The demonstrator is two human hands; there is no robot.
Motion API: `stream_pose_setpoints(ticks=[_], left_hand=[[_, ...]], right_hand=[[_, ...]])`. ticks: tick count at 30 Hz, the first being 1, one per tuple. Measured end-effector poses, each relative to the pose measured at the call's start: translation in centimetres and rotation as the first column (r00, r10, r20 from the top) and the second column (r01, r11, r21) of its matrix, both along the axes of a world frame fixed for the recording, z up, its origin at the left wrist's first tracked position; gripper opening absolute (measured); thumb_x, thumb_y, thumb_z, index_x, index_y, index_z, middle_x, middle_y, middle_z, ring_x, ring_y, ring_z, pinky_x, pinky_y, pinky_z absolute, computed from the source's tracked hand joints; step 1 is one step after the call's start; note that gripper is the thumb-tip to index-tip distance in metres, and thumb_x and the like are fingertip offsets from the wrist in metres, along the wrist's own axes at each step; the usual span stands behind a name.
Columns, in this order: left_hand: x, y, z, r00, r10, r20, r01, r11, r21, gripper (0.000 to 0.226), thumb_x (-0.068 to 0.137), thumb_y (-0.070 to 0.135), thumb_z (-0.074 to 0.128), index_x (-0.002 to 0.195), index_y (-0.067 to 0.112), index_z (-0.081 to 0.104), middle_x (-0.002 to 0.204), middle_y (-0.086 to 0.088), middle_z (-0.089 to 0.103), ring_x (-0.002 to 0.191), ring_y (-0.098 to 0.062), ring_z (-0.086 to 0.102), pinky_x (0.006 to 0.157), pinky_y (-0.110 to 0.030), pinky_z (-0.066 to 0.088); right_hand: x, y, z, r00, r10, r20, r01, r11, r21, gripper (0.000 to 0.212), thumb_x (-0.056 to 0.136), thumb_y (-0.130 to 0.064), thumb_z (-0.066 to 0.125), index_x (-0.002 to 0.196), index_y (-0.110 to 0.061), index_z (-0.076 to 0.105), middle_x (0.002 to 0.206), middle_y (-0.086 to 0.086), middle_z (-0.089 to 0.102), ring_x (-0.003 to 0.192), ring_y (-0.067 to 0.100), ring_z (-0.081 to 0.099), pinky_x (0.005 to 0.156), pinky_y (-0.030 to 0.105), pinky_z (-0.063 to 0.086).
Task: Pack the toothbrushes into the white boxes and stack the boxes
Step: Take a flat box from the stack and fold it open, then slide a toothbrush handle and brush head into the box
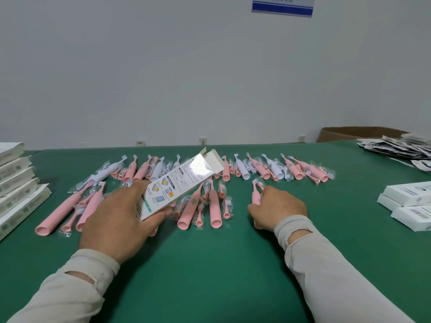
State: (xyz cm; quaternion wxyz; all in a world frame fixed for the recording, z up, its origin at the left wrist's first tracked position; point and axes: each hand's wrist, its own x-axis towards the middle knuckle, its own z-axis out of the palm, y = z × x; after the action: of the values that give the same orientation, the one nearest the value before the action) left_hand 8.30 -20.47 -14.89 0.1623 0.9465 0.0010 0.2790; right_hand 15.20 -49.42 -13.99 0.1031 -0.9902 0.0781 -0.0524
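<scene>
Fingers of the left hand (121,210) are wrapped round the lower end of a white box (179,185), thumb underneath, holding it tilted up over the table with its open flap end pointing away. The right hand (277,207) is curled over a pink toothbrush (255,194) on the green table (210,264), and it looks like it's gripping the handle, though the palm hides the exact pinch.

Loads more toothbrushes lie around: a row of pink and white ones (242,170) along the back, a few more pink ones (214,206) between the hands. Filled boxes (14,183) look stacked at the left edge, and more white boxes (408,201) sit on the right.

Handling guess: the box is thin card, super light, and would crush if squeezed hard, so hold it by the narrow edges near the closed end like it is now. The brush is stiff plastic, light, probably a bit slick. I'd grab mid-handle and feed it through the open end. The little bagged spare heads (227,207) are crinkly and slippery, so pinch the bag.
</scene>
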Motion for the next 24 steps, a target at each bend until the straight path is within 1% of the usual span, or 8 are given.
stream_pose_setpoints(ticks=[9, 11, 12, 14, 15, 17, 21, 24], left_hand=[[0.0, -0.1, -0.3, 1.0, -0.014, 0.01, 0.014, 1.0, -0.003, 0.068, 0.075, 0.069, 0.064, 0.132, 0.036, 0.05, 0.091, 0.022, 0.047, 0.082, -0.009, 0.05, 0.056, -0.026, 0.036], [0.2, 0.1, -0.5, 1.0, -0.016, 0.005, 0.016, 1.0, -0.003, 0.07, 0.076, 0.067, 0.066, 0.134, 0.034, 0.049, 0.099, 0.016, 0.054, 0.089, -0.012, 0.051, 0.066, -0.033, 0.045], [0.3, 0.2, -0.6, 1.0, -0.013, -0.005, 0.013, 1.0, -0.001, 0.071, 0.076, 0.066, 0.067, 0.136, 0.032, 0.049, 0.108, 0.011, 0.058, 0.095, -0.015, 0.052, 0.073, -0.037, 0.048], [0.5, 0.3, -0.8, 1.0, 0.003, -0.031, -0.002, 1.0, 0.014, 0.072, 0.077, 0.061, 0.071, 0.138, 0.03, 0.049, 0.127, 0.005, 0.055, 0.112, -0.02, 0.05, 0.089, -0.042, 0.047], [0.6, 0.4, -0.8, 0.999, 0.011, -0.04, -0.01, 1.0, 0.024, 0.071, 0.078, 0.058, 0.072, 0.139, 0.031, 0.048, 0.132, 0.004, 0.052, 0.117, -0.02, 0.047, 0.093, -0.042, 0.046], [0.6, 0.6, -0.9, 0.999, 0.015, -0.046, -0.013, 0.999, 0.038, 0.071, 0.078, 0.055, 0.073, 0.14, 0.032, 0.046, 0.139, 0.005, 0.047, 0.122, -0.02, 0.044, 0.097, -0.042, 0.043], [0.7, 0.8, -1.1, 0.999, 0.005, -0.043, -0.003, 0.999, 0.045, 0.072, 0.079, 0.054, 0.073, 0.142, 0.036, 0.043, 0.144, 0.007, 0.042, 0.128, -0.019, 0.039, 0.103, -0.04, 0.04], [0.8, 0.9, -1.1, 1.0, -0.001, -0.023, 0.002, 0.999, 0.039, 0.07, 0.08, 0.054, 0.072, 0.141, 0.037, 0.043, 0.144, 0.008, 0.041, 0.128, -0.019, 0.04, 0.101, -0.039, 0.041]], right_hand=[[0.3, -0.1, -0.2, 0.999, -0.05, -0.007, 0.05, 0.998, 0.037, 0.031, 0.083, -0.042, 0.057, 0.102, -0.023, 0.041, 0.078, -0.004, 0.055, 0.064, 0.015, 0.051, 0.05, 0.027, 0.033], [0.2, -0.6, 0.0, 0.998, -0.047, 0.04, 0.037, 0.974, 0.224, 0.034, 0.082, -0.041, 0.058, 0.108, -0.023, 0.045, 0.086, -0.002, 0.063, 0.071, 0.019, 0.062, 0.055, 0.029, 0.043], [0.0, -0.7, 0.1, 0.995, -0.036, 0.097, -0.01, 0.901, 0.433, 0.034, 0.084, -0.037, 0.061, 0.112, -0.023, 0.048, 0.091, -0.001, 0.065, 0.072, 0.018, 0.066, 0.057, 0.03, 0.049], [-0.4, -0.5, 0.5, 0.974, -0.032, 0.225, -0.176, 0.521, 0.836, 0.032, 0.088, -0.025, 0.065, 0.119, -0.022, 0.055, 0.102, 0.002, 0.068, 0.072, 0.014, 0.068, 0.053, 0.028, 0.053], [-0.7, -0.2, 0.8, 0.962, -0.02, 0.274, -0.253, 0.319, 0.913, 0.031, 0.09, -0.021, 0.065, 0.12, -0.02, 0.059, 0.099, 0.002, 0.07, 0.068, 0.011, 0.066, 0.049, 0.024, 0.05], [-1.4, 0.5, 1.1, 0.931, 0.009, 0.364, -0.364, 0.058, 0.93, 0.018, 0.094, -0.013, 0.062, 0.112, -0.012, 0.065, 0.079, 0.003, 0.071, 0.056, 0.009, 0.059, 0.043, 0.02, 0.043], [-2.0, 1.8, 1.1, 0.899, -0.018, 0.437, -0.436, -0.087, 0.896, 0.015, 0.092, -0.004, 0.064, 0.108, -0.006, 0.062, 0.085, 0.006, 0.075, 0.068, 0.012, 0.069, 0.048, 0.02, 0.05], [-2.2, 2.3, 0.8, 0.884, -0.023, 0.467, -0.467, -0.005, 0.884, 0.018, 0.089, -0.009, 0.07, 0.105, -0.007, 0.062, 0.089, 0.004, 0.077, 0.075, 0.016, 0.073, 0.051, 0.022, 0.052]])
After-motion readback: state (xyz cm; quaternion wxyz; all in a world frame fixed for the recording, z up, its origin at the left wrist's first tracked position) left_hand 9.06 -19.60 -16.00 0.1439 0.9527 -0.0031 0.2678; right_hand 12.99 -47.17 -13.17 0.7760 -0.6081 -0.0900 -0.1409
